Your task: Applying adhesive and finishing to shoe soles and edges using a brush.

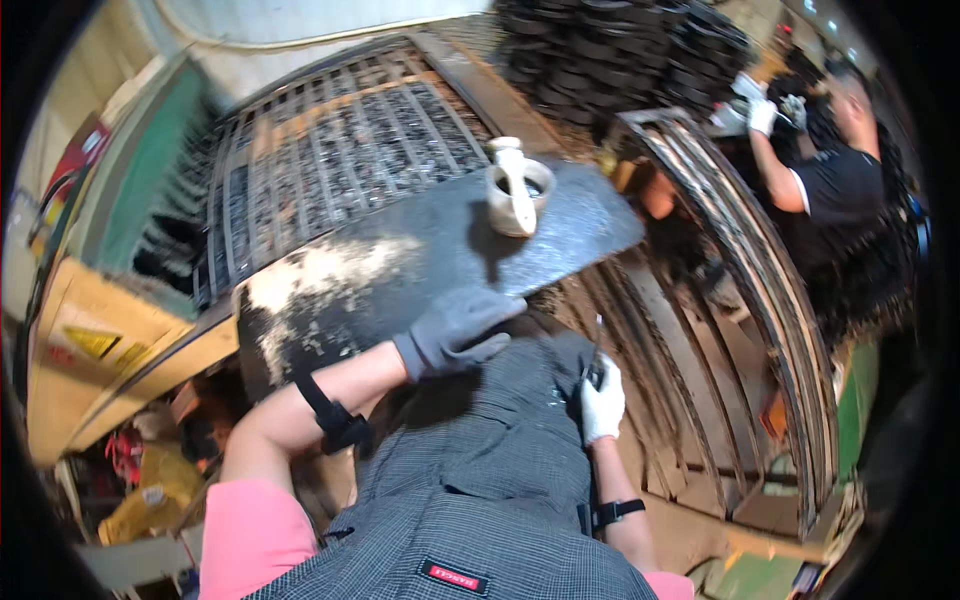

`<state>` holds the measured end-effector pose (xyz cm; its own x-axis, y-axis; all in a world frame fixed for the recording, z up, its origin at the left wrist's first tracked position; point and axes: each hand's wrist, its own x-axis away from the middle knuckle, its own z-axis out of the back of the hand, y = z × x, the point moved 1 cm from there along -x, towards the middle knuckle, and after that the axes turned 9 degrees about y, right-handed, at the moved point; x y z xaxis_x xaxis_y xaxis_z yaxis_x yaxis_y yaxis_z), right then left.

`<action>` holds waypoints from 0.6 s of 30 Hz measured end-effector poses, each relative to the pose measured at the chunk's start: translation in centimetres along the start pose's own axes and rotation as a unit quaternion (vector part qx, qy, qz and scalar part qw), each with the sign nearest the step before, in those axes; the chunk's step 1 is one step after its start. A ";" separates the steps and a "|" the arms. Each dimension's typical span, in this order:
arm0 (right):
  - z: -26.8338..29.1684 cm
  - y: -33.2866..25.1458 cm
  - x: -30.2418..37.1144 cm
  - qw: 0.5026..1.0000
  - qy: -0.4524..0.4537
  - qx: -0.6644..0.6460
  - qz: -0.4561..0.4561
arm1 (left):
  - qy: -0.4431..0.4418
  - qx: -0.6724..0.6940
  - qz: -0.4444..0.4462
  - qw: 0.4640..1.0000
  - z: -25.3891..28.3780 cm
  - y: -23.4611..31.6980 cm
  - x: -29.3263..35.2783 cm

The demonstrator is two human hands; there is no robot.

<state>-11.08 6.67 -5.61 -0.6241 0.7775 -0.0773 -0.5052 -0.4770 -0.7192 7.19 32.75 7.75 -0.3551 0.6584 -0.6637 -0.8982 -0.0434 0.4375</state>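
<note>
My left hand (455,332), in a grey glove, rests with fingers stretched out at the near edge of a dark, worn board (400,262); nothing shows in its grasp. Down by my right thigh, my right hand (603,402), in a white glove, is closed round a slim tool (599,335) with a thin, shiny tip; its kind cannot be made out. A whitish cup (541,196) with dark contents stands on the board beyond my left hand, and a pale-handled implement (516,180) leans in it. My dark checked apron (470,450) lies between my arms.
Behind the board stretches a slatted metal grate (340,165) with dark bits, flanked by a bristled green panel (140,165). A curved rack (760,270) stands at right. Dark stacked pieces (590,60) rise at the back. Another person (840,190) in white gloves works at far right.
</note>
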 end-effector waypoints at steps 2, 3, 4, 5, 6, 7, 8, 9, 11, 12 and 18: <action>-0.6 -1.0 0.0 0.999 -0.031 -0.015 0.022 | -0.043 -0.120 0.007 0.992 4.7 -0.7 2.8; -0.4 -1.5 0.2 0.998 -0.039 -0.023 0.052 | -0.069 -0.166 0.048 0.983 5.8 -0.2 4.6; -0.3 -2.1 0.5 0.994 -0.050 -0.041 0.085 | -0.097 -0.218 0.091 0.967 7.3 0.7 6.1; -0.4 -1.5 0.4 0.993 -0.044 -0.050 0.096 | -0.155 -0.186 0.112 0.964 7.8 0.4 7.7; -1.3 -1.0 0.5 0.991 -0.043 -0.063 0.107 | -0.147 -0.191 0.068 0.968 8.0 0.3 8.4; -0.8 -3.3 0.8 0.994 -0.075 -0.015 0.076 | -0.156 -0.231 0.061 0.959 7.4 -0.4 9.4; -2.9 1.8 -0.9 0.990 -0.074 -0.042 0.110 | -0.142 -0.243 0.069 0.957 6.5 -1.1 9.2; -3.5 2.2 -1.2 0.985 -0.046 -0.022 0.165 | -0.108 -0.294 0.022 0.949 5.5 -1.5 9.1; -2.8 -2.0 -0.8 0.961 -0.090 0.030 0.259 | -0.010 -0.351 -0.032 0.936 3.6 -4.3 10.6; -1.0 -6.4 0.8 0.962 -0.131 0.055 0.234 | 0.007 -0.346 -0.018 0.938 3.1 -4.7 11.1; -3.1 -9.0 1.5 0.961 -0.179 0.007 0.210 | 0.028 -0.401 -0.005 0.916 2.4 -5.2 11.7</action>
<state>-5.60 13.41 -1.38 -0.9389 0.3245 -0.1145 -0.1694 -0.7254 -0.6672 8.35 42.44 -0.87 -0.3391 0.6230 -0.7048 -0.7948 -0.5906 -0.1397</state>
